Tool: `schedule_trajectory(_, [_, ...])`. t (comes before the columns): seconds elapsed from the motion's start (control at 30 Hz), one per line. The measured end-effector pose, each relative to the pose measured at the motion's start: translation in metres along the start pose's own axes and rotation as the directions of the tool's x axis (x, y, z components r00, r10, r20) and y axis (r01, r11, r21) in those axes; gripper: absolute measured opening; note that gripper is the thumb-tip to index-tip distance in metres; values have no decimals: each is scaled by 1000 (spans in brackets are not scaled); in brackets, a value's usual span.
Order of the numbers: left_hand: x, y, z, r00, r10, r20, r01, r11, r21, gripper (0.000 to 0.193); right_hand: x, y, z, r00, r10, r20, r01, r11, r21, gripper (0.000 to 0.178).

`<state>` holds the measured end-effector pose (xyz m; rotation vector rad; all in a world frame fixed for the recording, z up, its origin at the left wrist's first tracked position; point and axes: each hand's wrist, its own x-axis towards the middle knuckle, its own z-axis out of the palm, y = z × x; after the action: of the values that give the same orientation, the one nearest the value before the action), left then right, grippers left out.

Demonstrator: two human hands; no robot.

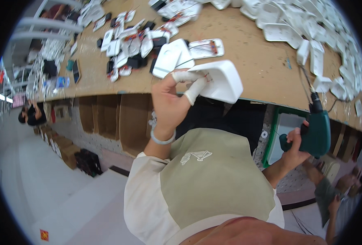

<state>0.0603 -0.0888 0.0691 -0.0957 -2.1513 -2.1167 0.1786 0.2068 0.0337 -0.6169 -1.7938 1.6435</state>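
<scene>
My left hand, its thumb and index finger wrapped in white coverings, pinches the edge of a white plastic housing. The housing is a hollow, round-cornered shell, tilted over the table's near edge. A small reddish bit, perhaps wire, shows by the fingertips. At the right, my right hand is closed round the handle of a dark green power drill with a black nose. Its slim tip points up toward the table, apart from the housing. White flat covers and an open tray with red wiring lie just beyond my left hand.
Many white shells are heaped at the far right of the brown table. Wired parts and black blocks clutter its left. Below the edge are cardboard boxes and a green-rimmed bin. Another person's arm is at lower right.
</scene>
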Motion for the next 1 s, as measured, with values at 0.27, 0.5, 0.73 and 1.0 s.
schedule_trajectory(0.27, [-69, -31, -172, 974, -166, -155, 174, 984, 39, 12, -2, -1, 15, 993, -19, 113, 15, 999, 35, 33])
schedule_trajectory(0.5, [-170, -291, -272, 739, -513, -437, 601, 795, 83, 11, -12, -25, 28, 981, -64, 181, 71, 997, -28, 33])
schedule_trajectory(0.73, [-253, -475, -248, 440, -481, -758, 862, 462, 207, 17, -27, -42, 50, 981, -59, 187, 79, 992, -102, 32])
schedule_trajectory(1.0, [-262, -556, -216, 466, -678, -568, 845, 151, 512, 41, -29, -49, 56, 981, -90, 171, 128, 966, -227, 31])
